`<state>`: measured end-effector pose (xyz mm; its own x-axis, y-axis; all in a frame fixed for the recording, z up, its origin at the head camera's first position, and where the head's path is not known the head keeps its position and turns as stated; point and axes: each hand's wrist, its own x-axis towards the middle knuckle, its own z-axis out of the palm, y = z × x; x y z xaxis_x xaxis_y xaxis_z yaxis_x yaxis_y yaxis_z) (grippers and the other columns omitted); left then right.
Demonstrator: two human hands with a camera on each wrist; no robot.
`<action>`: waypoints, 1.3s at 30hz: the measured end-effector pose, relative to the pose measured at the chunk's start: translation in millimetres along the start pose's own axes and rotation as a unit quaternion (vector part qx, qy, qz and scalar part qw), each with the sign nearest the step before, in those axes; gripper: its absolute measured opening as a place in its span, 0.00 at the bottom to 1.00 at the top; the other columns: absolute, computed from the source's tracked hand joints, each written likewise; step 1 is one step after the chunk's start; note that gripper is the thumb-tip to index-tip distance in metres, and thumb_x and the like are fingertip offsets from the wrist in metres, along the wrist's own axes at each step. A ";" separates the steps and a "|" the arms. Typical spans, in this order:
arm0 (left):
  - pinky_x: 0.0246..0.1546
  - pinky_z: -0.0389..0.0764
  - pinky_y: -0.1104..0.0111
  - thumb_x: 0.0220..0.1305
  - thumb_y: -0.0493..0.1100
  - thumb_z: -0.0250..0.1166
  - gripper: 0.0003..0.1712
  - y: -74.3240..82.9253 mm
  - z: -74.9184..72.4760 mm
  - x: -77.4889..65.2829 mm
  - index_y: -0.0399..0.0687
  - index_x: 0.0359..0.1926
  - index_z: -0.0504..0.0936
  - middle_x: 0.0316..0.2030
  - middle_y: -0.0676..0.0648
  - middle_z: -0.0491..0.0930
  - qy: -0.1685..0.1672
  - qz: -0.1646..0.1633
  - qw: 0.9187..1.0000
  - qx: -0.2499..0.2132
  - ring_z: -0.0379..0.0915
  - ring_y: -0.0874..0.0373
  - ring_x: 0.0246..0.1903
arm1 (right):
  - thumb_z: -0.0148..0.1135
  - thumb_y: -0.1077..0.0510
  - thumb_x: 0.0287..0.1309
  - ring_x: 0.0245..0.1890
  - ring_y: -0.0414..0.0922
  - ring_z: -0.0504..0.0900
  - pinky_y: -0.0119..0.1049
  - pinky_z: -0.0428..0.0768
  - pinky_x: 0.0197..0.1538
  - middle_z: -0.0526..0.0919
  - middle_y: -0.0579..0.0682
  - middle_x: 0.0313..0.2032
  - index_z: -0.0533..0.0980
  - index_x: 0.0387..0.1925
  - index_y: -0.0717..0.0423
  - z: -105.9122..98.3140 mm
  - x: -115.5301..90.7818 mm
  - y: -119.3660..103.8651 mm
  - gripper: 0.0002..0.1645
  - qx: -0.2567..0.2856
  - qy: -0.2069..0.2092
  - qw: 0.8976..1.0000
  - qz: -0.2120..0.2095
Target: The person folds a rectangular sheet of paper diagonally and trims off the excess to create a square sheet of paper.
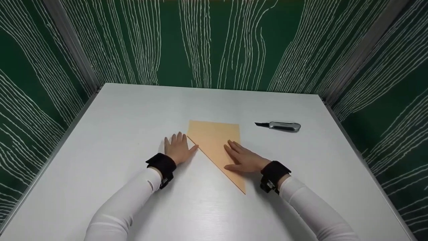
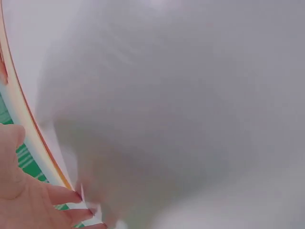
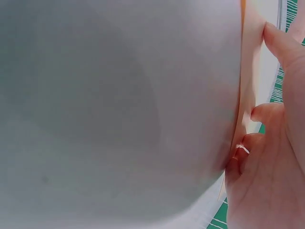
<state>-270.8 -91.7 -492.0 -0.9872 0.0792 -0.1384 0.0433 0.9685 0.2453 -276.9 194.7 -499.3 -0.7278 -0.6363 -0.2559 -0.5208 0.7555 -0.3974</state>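
Note:
A light orange sheet of paper (image 1: 210,137), with a slanted left edge running down to a point, lies flat on the white table. My right hand (image 1: 246,159) rests on its right part, fingers extended and thumb spread toward the slanted edge. To the left, my left hand (image 1: 179,149) lies with fingers spread on the table, its thumb tip right at the slanted edge. In the left wrist view the left hand (image 2: 33,205) shows at the lower left. The right wrist view has the right hand (image 3: 264,138) along the paper's edge (image 3: 245,71).
A grey utility knife (image 1: 284,126) lies on the white table (image 1: 110,134) to the right of the paper, its dark blade out and pointing left. Green panels with white wavy lines (image 1: 227,43) stand behind the table and on both sides.

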 end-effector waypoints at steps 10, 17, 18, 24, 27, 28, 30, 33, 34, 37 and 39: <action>0.64 0.63 0.45 0.75 0.57 0.57 0.32 -2.2 -6.7 8.6 0.37 0.66 0.76 0.65 0.33 0.68 0.021 -0.006 0.993 -0.118 0.60 0.39 0.65 | 0.53 0.36 0.73 0.84 0.61 0.38 0.60 0.51 0.82 0.37 0.61 0.83 0.43 0.82 0.57 2.2 -0.7 0.9 0.53 0.006 -0.004 1.000 -0.004; 0.61 0.69 0.54 0.72 0.53 0.62 0.33 -0.4 -11.0 16.1 0.37 0.68 0.68 0.63 0.34 0.74 0.004 -0.051 0.947 -0.316 0.73 0.43 0.58 | 0.53 0.36 0.74 0.84 0.61 0.38 0.60 0.50 0.82 0.36 0.61 0.83 0.43 0.82 0.57 3.5 -1.5 2.0 0.52 0.007 -0.004 1.000 -0.010; 0.55 0.72 0.59 0.72 0.52 0.63 0.33 -0.1 -11.5 17.1 0.37 0.67 0.66 0.61 0.35 0.76 0.001 -0.055 0.934 -0.352 0.77 0.46 0.52 | 0.53 0.36 0.74 0.84 0.61 0.38 0.60 0.50 0.83 0.36 0.61 0.83 0.43 0.82 0.57 3.7 -1.6 2.1 0.53 0.008 -0.004 1.000 -0.010; 0.25 0.76 0.73 0.68 0.44 0.68 0.29 5.4 -12.1 21.0 0.39 0.59 0.62 0.36 0.48 0.83 -0.037 -0.090 0.847 -0.523 0.79 0.63 0.22 | 0.53 0.34 0.73 0.84 0.61 0.37 0.60 0.50 0.82 0.36 0.61 0.83 0.43 0.82 0.57 4.0 -1.5 3.4 0.54 0.008 -0.004 1.000 -0.009; 0.25 0.83 0.74 0.66 0.41 0.70 0.30 11.7 -10.2 21.9 0.39 0.59 0.63 0.27 0.52 0.84 -0.073 -0.109 0.814 -0.566 0.82 0.65 0.20 | 0.52 0.34 0.73 0.84 0.60 0.36 0.59 0.49 0.83 0.35 0.60 0.83 0.42 0.83 0.56 4.0 -1.2 4.0 0.53 0.005 -0.005 1.000 -0.006; 0.26 0.84 0.74 0.65 0.41 0.71 0.29 14.1 -9.3 22.0 0.38 0.59 0.64 0.26 0.52 0.85 -0.085 -0.111 0.809 -0.571 0.83 0.65 0.20 | 0.52 0.33 0.73 0.84 0.59 0.36 0.58 0.49 0.83 0.35 0.59 0.83 0.42 0.83 0.55 3.8 -1.2 4.0 0.53 0.004 -0.005 1.000 -0.005; 0.27 0.86 0.74 0.65 0.39 0.71 0.28 18.3 -7.7 21.9 0.37 0.61 0.68 0.26 0.50 0.87 -0.106 -0.113 0.805 -0.572 0.84 0.64 0.20 | 0.52 0.34 0.73 0.84 0.60 0.36 0.58 0.49 0.83 0.35 0.60 0.83 0.42 0.83 0.56 3.4 -1.1 4.0 0.53 0.005 -0.003 1.000 -0.006; 0.29 0.87 0.74 0.65 0.37 0.70 0.26 21.6 -4.9 22.5 0.36 0.61 0.73 0.29 0.46 0.89 -0.112 -0.110 0.813 -0.561 0.84 0.65 0.21 | 0.53 0.35 0.73 0.84 0.61 0.38 0.60 0.50 0.82 0.36 0.61 0.83 0.43 0.82 0.58 2.4 -1.3 3.2 0.53 0.009 0.003 1.000 -0.012; 0.29 0.87 0.74 0.65 0.36 0.70 0.26 21.9 -4.2 22.7 0.35 0.61 0.74 0.31 0.45 0.90 -0.109 -0.110 0.815 -0.559 0.84 0.65 0.21 | 0.53 0.36 0.73 0.84 0.62 0.38 0.61 0.50 0.82 0.37 0.62 0.83 0.44 0.82 0.58 2.0 -1.4 2.9 0.53 0.011 0.005 1.000 -0.014; 0.30 0.87 0.75 0.66 0.35 0.69 0.24 20.5 -2.8 23.6 0.33 0.60 0.76 0.33 0.44 0.90 -0.096 -0.109 0.815 -0.561 0.84 0.66 0.22 | 0.54 0.36 0.73 0.84 0.62 0.38 0.60 0.50 0.82 0.37 0.61 0.83 0.44 0.82 0.57 1.1 -1.8 2.2 0.53 0.013 0.005 1.000 -0.015; 0.31 0.87 0.75 0.66 0.35 0.69 0.20 19.0 -3.0 24.2 0.32 0.57 0.78 0.31 0.45 0.90 -0.089 -0.106 0.813 -0.565 0.83 0.66 0.22 | 0.54 0.35 0.73 0.84 0.61 0.38 0.60 0.50 0.82 0.37 0.61 0.83 0.44 0.82 0.57 0.7 -2.0 2.3 0.53 0.012 0.005 1.000 -0.013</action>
<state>-294.3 -72.1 -487.8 -0.9124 0.0691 -0.4034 -0.3919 0.1367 0.9098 -276.4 197.6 -500.3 -0.7189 -0.6538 -0.2360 -0.5286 0.7347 -0.4253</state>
